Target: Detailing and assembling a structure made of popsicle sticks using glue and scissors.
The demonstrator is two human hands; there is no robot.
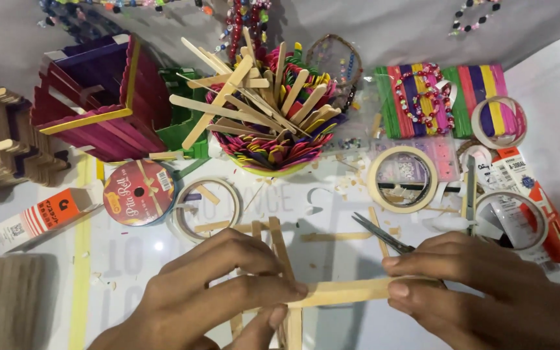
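Nearest, the left hand (215, 291) and right hand (481, 291) each pinch one end of a plain wooden stick (345, 291); its long axis runs left to right between them, across an upright stick (280, 249). Just beyond the right hand lie scissors (384, 234), then tape rolls (402, 179) and a bowl of coloured sticks (270, 152)
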